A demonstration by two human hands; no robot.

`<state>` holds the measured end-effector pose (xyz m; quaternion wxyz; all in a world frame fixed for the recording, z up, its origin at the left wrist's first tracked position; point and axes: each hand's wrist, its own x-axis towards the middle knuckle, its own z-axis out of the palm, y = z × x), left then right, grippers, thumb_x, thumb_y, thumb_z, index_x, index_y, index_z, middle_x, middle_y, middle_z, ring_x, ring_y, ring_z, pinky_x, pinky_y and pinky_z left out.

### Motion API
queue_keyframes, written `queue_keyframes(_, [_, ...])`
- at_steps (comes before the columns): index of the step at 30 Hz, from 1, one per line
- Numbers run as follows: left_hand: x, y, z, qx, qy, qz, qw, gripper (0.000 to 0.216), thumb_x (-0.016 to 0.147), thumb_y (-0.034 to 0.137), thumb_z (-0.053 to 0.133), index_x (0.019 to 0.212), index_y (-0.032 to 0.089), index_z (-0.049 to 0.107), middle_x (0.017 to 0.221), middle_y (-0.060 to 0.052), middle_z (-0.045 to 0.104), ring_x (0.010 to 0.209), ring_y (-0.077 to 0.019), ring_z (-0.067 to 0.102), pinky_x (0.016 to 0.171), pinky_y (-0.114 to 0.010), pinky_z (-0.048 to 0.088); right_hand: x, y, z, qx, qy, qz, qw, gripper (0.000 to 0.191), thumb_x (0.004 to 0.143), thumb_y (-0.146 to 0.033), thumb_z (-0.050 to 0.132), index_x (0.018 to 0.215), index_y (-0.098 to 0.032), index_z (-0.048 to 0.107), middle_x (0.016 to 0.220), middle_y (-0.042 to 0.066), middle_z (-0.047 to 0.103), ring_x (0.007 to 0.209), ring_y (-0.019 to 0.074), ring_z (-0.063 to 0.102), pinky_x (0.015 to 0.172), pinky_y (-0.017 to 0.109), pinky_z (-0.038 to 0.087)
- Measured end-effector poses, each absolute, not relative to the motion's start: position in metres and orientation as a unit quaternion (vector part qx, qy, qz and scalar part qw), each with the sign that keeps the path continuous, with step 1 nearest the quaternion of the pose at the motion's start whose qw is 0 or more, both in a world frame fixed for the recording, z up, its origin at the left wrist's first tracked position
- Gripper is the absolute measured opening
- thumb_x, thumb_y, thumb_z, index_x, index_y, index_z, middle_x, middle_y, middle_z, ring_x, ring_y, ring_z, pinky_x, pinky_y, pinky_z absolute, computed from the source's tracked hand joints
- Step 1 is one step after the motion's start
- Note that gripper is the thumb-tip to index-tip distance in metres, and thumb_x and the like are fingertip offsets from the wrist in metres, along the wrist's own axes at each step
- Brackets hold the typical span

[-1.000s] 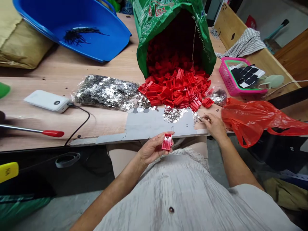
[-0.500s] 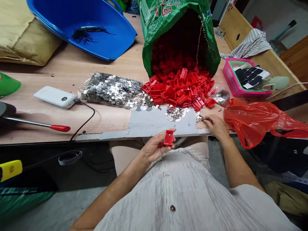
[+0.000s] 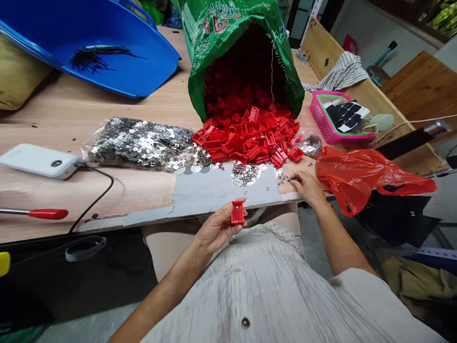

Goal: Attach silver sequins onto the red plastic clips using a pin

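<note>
My left hand [image 3: 218, 226] is closed on a small red plastic housing [image 3: 237, 213], its hollow side facing up, in front of the table edge. My right hand [image 3: 309, 186] rests at the table edge with thumb and fingers pinched together beside a few small metal pieces [image 3: 282, 176]; what lies between the fingertips is too small to make out. A little pile of shiny metal pieces [image 3: 249, 174] lies on the grey sheet [image 3: 210, 186] between the hands. Behind it, many red plastic housings [image 3: 250, 136] spill from a green woven sack [image 3: 200, 62].
A clear bag of metal pieces [image 3: 139, 143] and a white power bank [image 3: 39, 160] with a black cable lie left. At the back left stands a blue scoop-shaped tub [image 3: 143, 71]. An orange-red plastic bag [image 3: 350, 176] and a pink basket [image 3: 323, 119] are on the right.
The camera view has swung to the right, so the table things appear further left. My left hand still holds the red housing; my right hand stays beside the metal pieces.
</note>
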<state>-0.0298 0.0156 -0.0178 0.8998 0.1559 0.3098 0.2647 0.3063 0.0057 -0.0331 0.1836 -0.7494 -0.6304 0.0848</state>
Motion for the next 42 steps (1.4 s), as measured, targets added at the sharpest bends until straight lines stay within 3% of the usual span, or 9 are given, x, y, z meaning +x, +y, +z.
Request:
queue_keyframes(13, [-0.026,0.014,-0.017,0.166,0.321,0.265,0.894,0.037,0.083,0.027,0.070,0.117,0.014,0.063,0.089,-0.009,0.070,0.069,-0.0183,0.072,0.059,-0.021,0.060,0.314,0.010,-0.035,-0.700,-0.666,0.094,0.240,0.016,0.090,-0.025,0.056,0.098,-0.021,0.070,0.101,0.006,0.070,0.096,0.0208,0.064,0.088,0.034,0.049])
queue_keyframes(25, [-0.024,0.012,-0.015,0.176,0.333,0.270,0.886,0.038,0.082,0.028,0.071,0.116,0.014,0.063,0.086,-0.008,0.070,0.069,-0.0184,0.072,0.058,-0.020,0.060,0.274,0.019,-0.026,-0.683,-0.654,0.137,0.294,0.016,0.092,-0.024,0.053,0.101,-0.024,0.066,0.096,0.002,0.072,0.088,0.0195,0.067,0.080,0.031,0.050])
queue_keyframes(31, [-0.027,0.011,-0.013,0.196,0.346,0.277,0.875,0.040,0.082,0.031,0.071,0.118,0.015,0.063,0.087,-0.009,0.071,0.069,-0.0176,0.072,0.058,-0.021,0.060,0.263,0.027,-0.028,-0.635,-0.709,0.121,0.281,0.026,0.091,-0.020,0.054,0.114,-0.024,0.065,0.118,0.006,0.065,0.108,0.0205,0.061,0.092,0.032,0.048])
queue_keyframes(37, [-0.029,0.011,-0.017,0.194,0.347,0.285,0.872,0.041,0.080,0.032,0.073,0.116,0.014,0.064,0.086,-0.008,0.070,0.067,-0.0172,0.072,0.057,-0.021,0.059,0.281,0.020,-0.027,-0.665,-0.710,0.125,0.196,0.015,0.088,-0.019,0.058,0.100,-0.023,0.068,0.102,0.005,0.067,0.095,0.0201,0.063,0.085,0.032,0.048])
queue_keyframes(42, [-0.026,0.011,-0.016,0.196,0.347,0.279,0.874,0.042,0.080,0.033,0.073,0.117,0.015,0.064,0.085,-0.007,0.070,0.068,-0.0176,0.072,0.057,-0.021,0.059,0.284,0.016,-0.034,-0.671,-0.700,0.132,0.205,0.009,0.089,-0.022,0.059,0.090,-0.022,0.068,0.095,0.005,0.066,0.089,0.0188,0.063,0.082,0.030,0.048])
